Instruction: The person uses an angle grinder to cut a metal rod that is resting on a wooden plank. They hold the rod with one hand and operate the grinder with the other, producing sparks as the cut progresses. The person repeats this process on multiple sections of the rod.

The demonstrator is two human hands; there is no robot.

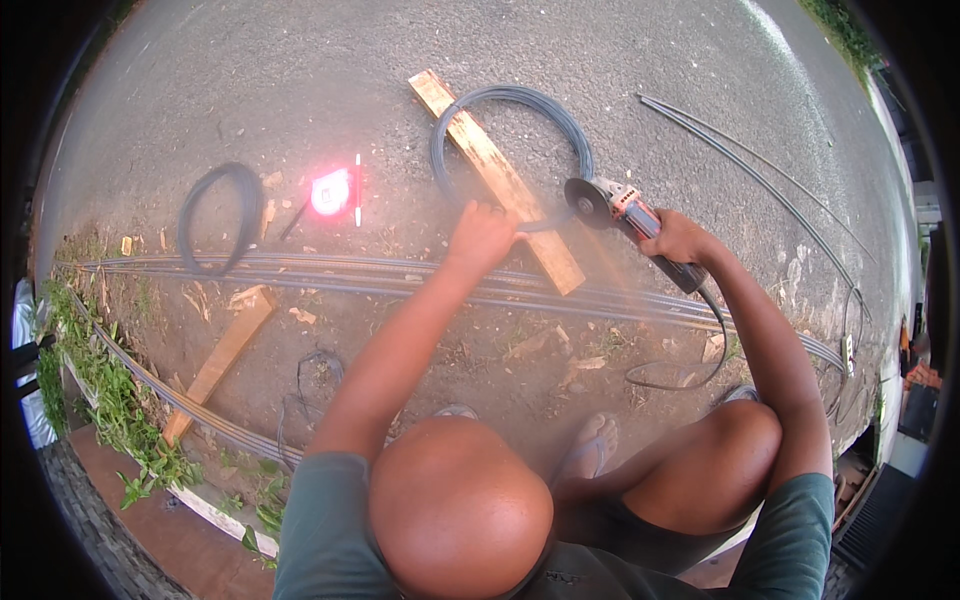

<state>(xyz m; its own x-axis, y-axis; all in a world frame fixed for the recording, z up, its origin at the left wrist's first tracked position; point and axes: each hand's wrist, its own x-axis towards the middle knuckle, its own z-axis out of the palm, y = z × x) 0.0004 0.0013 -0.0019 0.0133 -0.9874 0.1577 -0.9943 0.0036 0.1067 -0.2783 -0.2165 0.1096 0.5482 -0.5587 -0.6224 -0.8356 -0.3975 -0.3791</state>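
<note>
One rough plank (495, 172) lies under the coil (583, 150), a ring of grey wire. Left of the plank, the left hand (480, 240) clasps its fingers on the coil; right of it, the right hand (682, 238) wraps its fingers round the grinder (632, 214), its thin disc (592, 203) by the coil. Springy wire slipping on the wood could snag the disc, perhaps kicking the grinder toward bare fingers.

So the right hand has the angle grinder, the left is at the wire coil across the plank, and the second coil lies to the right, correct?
No: the head view shows the second coil to the left. The right hand has the angle grinder; the left hand is at the wire coil across the plank.
</note>
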